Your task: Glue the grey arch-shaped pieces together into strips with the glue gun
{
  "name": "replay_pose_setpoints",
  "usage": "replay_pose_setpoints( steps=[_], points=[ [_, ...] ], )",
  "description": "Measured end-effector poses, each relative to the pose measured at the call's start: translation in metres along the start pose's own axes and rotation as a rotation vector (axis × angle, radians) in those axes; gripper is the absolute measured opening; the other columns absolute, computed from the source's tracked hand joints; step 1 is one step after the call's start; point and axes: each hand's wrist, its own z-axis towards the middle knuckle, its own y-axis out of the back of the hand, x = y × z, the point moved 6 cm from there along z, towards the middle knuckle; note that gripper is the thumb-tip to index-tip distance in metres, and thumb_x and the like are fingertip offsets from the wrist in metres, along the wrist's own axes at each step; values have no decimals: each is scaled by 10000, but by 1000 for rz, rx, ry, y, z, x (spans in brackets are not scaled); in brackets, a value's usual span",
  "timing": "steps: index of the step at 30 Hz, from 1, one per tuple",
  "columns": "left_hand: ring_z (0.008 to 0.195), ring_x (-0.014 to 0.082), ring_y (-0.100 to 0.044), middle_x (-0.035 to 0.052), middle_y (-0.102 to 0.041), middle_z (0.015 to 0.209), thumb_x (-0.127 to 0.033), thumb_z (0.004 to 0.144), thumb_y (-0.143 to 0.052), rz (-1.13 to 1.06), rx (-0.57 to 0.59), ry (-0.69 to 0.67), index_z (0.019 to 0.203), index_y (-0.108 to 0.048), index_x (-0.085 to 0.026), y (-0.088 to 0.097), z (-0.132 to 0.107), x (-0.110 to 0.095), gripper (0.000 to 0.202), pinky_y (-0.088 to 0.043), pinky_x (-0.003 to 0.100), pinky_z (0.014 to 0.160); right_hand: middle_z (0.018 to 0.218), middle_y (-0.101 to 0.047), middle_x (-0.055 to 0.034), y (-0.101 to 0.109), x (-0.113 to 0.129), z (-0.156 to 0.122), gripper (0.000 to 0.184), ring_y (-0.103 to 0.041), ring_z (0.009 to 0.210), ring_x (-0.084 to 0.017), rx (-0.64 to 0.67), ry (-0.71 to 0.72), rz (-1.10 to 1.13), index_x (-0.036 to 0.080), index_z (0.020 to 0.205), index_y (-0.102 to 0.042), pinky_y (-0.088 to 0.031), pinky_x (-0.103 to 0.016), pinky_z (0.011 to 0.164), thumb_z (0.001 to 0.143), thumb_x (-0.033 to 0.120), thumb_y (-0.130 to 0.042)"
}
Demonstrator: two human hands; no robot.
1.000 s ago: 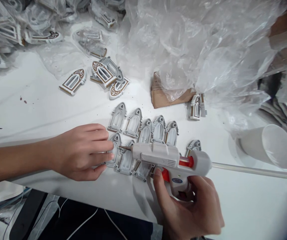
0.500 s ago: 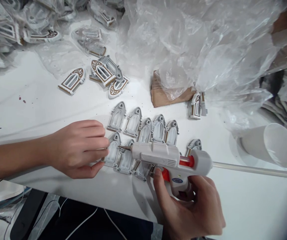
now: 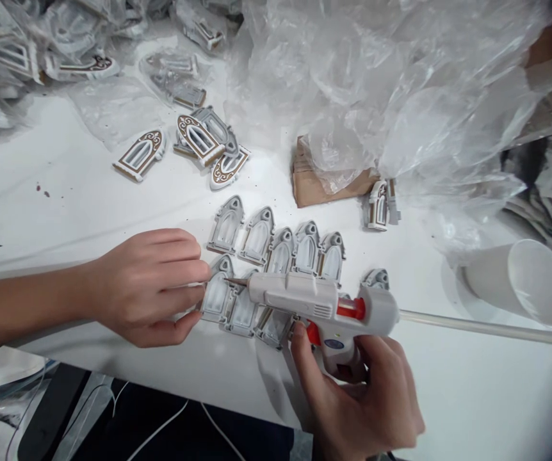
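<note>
My right hand (image 3: 367, 403) grips a white glue gun (image 3: 295, 294) by its handle, thumb near the red trigger. A clear glue stick (image 3: 478, 328) runs out of its back. The nozzle points left, over the right side of an arched miniature window frame (image 3: 217, 294) lying back side up. At that frame's left edge, my left hand (image 3: 155, 288) has its fingers bent together and their tips against it. Several like frames (image 3: 257, 237) lie face down in two rows; the gun and right hand partly cover the lower row.
Beyond the rows lie several brown-and-white window frames (image 3: 199, 137). Plastic-wrapped frames (image 3: 74, 32) are heaped at back left. Clear plastic bags (image 3: 353, 70) and a piece of cardboard (image 3: 324, 186) sit behind. A white cup (image 3: 540, 282) lies on its side at right.
The glue gun and my right hand have shifted slightly left, bringing the nozzle further over the leftmost lower frame. My left hand stays about where it was.
</note>
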Motion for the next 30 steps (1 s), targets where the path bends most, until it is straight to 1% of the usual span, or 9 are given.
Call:
replay_pose_setpoints(
  steps=[4, 9, 14, 21, 26, 30],
  points=[
    [700, 182, -547, 75, -658, 796, -162, 757, -648, -15, -5, 5, 732, -625, -152, -1, 0, 1, 36, -510, 377, 680, 634, -438, 55, -2, 3, 1, 334, -331, 539, 7, 9, 36, 8, 124, 798, -488, -307, -119, 484, 686, 134, -803],
    [682, 179, -543, 80, -660, 791, -155, 753, -648, -30, -10, 14, 696, -614, -152, -2, 0, 1, 66, -505, 373, 662, 657, -471, 47, -2, 5, 2, 314, -356, 535, 14, 7, 38, 4, 120, 806, -500, -321, -110, 487, 701, 128, -795],
    [679, 170, -546, 75, -655, 798, -158, 759, -639, -33, -13, 18, 661, -580, -163, 0, 0, 1, 114, -507, 363, 661, 672, -472, 44, -3, 3, -1, 313, -359, 541, 17, 16, 38, 22, 119, 808, -500, -323, -103, 486, 711, 147, -796],
    [685, 177, -543, 79, -659, 792, -154, 763, -637, -39, -5, 24, 659, -593, -160, -1, 1, 1, 113, -505, 373, 661, 657, -450, 53, -4, 1, -1, 332, -345, 547, 20, 23, 24, 35, 116, 801, -494, -312, -103, 498, 682, 107, -803],
    [687, 180, -542, 80, -662, 789, -157, 771, -637, -43, 3, 25, 687, -613, -153, -2, 1, 1, 88, -501, 375, 662, 640, -452, 53, -2, 2, -1, 346, -340, 541, 14, 6, 12, -14, 118, 785, -491, -304, -115, 493, 669, 120, -816],
    [680, 176, -545, 78, -654, 789, -159, 777, -635, -43, 7, 25, 695, -608, -154, -2, 0, 1, 86, -502, 372, 666, 664, -490, 43, -2, 2, -1, 340, -335, 539, 15, -2, 3, -23, 117, 785, -496, -296, -119, 484, 665, 116, -814]
  ],
)
